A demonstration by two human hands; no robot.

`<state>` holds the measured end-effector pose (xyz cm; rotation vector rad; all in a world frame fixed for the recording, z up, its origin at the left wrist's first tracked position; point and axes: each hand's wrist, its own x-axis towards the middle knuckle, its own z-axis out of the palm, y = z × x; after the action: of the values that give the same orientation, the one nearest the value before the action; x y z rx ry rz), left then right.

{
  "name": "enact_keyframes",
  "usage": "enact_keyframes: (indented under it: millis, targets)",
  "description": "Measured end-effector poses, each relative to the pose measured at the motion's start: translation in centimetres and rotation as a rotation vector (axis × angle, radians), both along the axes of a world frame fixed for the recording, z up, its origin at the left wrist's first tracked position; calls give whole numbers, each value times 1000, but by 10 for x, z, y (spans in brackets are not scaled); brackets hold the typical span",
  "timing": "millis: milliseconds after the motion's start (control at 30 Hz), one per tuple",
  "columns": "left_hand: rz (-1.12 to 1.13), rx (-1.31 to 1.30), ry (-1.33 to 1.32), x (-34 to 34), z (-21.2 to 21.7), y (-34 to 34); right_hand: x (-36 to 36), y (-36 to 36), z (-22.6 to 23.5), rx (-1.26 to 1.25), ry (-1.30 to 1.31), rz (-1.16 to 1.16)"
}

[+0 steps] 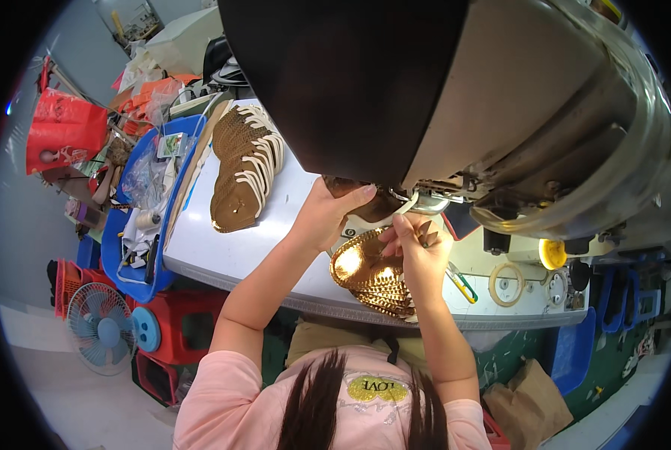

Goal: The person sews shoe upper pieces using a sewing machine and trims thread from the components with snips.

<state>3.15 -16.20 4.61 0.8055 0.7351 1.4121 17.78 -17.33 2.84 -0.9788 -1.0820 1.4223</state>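
Observation:
Under the sewing machine (500, 97), my left hand (324, 214) grips a dark brown shoe piece (377, 204) between thumb and fingers, partly hidden by the machine head. A narrow white strip (405, 207) runs from the needle area to my right hand (423, 244), whose thumb and fingers are pinched on it. Some small dark thing shows among the right fingers, too unclear to name. Just below both hands lies a fanned stack of shiny gold shoe pieces (359, 264). Further left, overlapping brown pieces with white edging (238, 176) rest on the white table (290, 266).
Green-handled snips (463, 283) and a tape roll (506, 285) lie right of the gold stack. Beyond the table's left edge stands a blue basin (110, 247) with bags and thread. A fan (101, 330) and a red stool (189, 319) are lower left; a paper bag (531, 401) sits lower right.

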Motion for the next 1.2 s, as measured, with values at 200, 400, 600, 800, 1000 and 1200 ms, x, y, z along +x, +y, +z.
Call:
enact_keyframes:
  millis: [200,400,600,800,1000,1200]
  targets:
    - [-4,-80,-15,4,-6,-16,9,1,1,-58,-51,-10]
    - [4,-73,23,4,-15,-17,11,2,0,-83,-60,21]
    - [-26,-100,101,6,-22,-20,16,-9,6,-97,-88,75]
    - [1,-100,94,10,-15,-22,15,-7,2,-114,-75,48]
    - [97,7,30,19,-7,-14,16,4,0,-58,-150,1]
    - [127,38,-76,27,-9,-12,17,4,-5,-43,-47,-24]
